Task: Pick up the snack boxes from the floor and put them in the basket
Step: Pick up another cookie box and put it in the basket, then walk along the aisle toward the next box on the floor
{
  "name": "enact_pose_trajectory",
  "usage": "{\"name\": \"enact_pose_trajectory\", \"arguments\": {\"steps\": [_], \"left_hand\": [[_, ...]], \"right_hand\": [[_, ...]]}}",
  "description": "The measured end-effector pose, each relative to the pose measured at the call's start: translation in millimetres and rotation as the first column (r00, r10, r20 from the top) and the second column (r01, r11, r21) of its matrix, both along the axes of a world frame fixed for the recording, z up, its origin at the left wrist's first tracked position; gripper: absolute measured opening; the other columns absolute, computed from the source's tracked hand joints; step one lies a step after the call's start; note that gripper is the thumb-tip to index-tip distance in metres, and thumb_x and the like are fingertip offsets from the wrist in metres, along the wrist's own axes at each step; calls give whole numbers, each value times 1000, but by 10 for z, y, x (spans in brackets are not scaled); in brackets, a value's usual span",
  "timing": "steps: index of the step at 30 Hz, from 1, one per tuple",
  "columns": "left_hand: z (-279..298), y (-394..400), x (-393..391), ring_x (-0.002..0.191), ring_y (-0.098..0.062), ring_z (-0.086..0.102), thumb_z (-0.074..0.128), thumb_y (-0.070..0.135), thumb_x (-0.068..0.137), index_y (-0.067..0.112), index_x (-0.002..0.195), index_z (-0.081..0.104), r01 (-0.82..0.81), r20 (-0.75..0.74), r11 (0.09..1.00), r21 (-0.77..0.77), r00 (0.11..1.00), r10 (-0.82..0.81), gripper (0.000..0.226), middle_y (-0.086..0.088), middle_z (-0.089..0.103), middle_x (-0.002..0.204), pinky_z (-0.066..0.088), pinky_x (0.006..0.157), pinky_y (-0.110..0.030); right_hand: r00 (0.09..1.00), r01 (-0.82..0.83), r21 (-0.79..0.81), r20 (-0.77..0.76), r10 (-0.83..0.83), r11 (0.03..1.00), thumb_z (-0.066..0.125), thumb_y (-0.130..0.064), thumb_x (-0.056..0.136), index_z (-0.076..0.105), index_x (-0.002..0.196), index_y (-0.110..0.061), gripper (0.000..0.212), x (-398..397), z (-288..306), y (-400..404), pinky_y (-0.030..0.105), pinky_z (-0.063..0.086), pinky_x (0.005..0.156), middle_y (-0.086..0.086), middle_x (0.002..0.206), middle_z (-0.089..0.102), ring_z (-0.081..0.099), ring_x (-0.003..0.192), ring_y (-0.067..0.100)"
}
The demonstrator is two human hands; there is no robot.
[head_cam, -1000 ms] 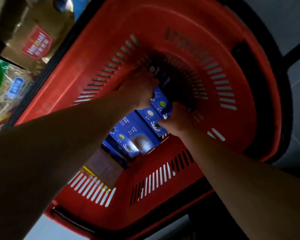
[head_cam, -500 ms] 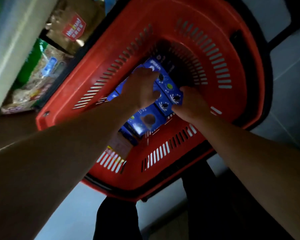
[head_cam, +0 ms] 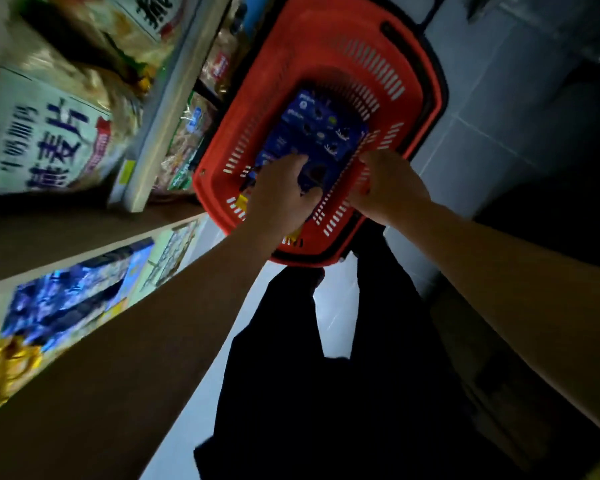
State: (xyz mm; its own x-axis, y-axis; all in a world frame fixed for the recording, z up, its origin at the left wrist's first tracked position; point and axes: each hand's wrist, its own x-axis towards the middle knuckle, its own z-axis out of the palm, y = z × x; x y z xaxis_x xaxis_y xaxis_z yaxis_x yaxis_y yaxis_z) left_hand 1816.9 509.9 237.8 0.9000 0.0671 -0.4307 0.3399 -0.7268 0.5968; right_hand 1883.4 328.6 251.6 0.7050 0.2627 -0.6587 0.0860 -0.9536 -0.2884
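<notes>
The red plastic basket (head_cam: 413,74) stands on the grey tiled floor. Several blue snack boxes (head_cam: 321,128) lie side by side inside it. My left hand (head_cam: 281,195) reaches into the basket's near end. Its thumb and fingers curl around the end of the nearest blue box. My right hand (head_cam: 387,183) hovers over the near right wall of the basket, fingers spread and pointing at the boxes' edge, holding nothing. A yellow package (head_cam: 240,203) shows under the boxes at the near left corner.
Store shelves (head_cam: 160,109) with large snack bags (head_cam: 45,133) run along the left, close to the basket. My dark trouser legs (head_cam: 326,375) stand just in front of the basket. Grey floor tiles (head_cam: 492,109) extend to the right.
The view has pulled up and back from the basket. Both hands have drawn toward the basket's near end, and the blue boxes now lie flat inside. My right hand has come off the boxes.
</notes>
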Motion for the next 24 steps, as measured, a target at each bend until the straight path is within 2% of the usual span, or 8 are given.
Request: {"name": "enact_pose_trajectory", "arguments": {"steps": [3,6,9,12,14,17,21,24], "left_hand": [[380,-12,-272,124,-27,53,67,36,83,6,136,51,112,24,994,13,993,-113,62,-12,58,133,42,105,-39],[649,-151,-473,121,-27,55,67,37,81,8,133,54,261,64,965,30,963,-263,60,-10,59,131,44,103,-38],[813,-247,-622,115,-31,57,67,33,82,6,127,57,398,80,916,43,913,-401,54,-14,61,125,45,99,-39],[981,-388,-888,123,-32,51,68,29,84,5,135,51,521,101,850,80,844,-527,59,-17,55,133,39,104,-38],[1020,-445,-1054,123,-33,50,67,30,82,6,135,52,563,106,821,98,814,-571,61,-16,56,132,39,102,-37],[1127,-604,-1479,113,-33,57,69,32,78,5,129,57,673,122,727,132,717,-686,59,-14,61,121,42,95,-34],[1338,-763,-2043,126,-29,52,68,30,79,7,135,54,784,126,603,150,589,-798,62,-13,56,136,36,107,-31],[1489,-888,-2402,131,-27,47,70,30,80,8,138,50,886,99,435,160,424,-900,65,-13,52,142,31,112,-29]], "right_hand": [[997,71,3,17,-71,997,70,-36,75,51,127,-20,57,-457,471,-33,47,50,95,7,128,53,54,115,31],[988,141,-33,72,-139,989,66,-36,80,48,134,-19,60,-951,809,-217,45,48,98,8,135,49,49,122,32],[974,221,-91,64,-216,971,65,-37,85,39,143,-21,65,-1406,988,-394,43,42,103,4,146,42,41,133,28],[925,372,-94,115,-361,924,68,-37,85,36,147,-22,71,-1990,1135,-589,44,41,107,1,149,40,39,136,27],[895,439,-97,129,-427,893,68,-37,86,36,147,-23,71,-2351,1182,-645,44,41,107,1,149,40,39,136,27],[832,546,-98,177,-526,832,67,-39,86,36,147,-21,70,-3061,1298,-714,43,39,109,3,149,39,37,137,29],[713,698,-89,184,-677,711,66,-40,85,35,147,-19,72,-3996,1473,-684,42,38,110,5,149,38,36,137,31],[571,819,-81,214,-793,568,65,-40,84,36,146,-18,72,-4679,1615,-591,40,40,106,7,146,40,38,134,31]]}}
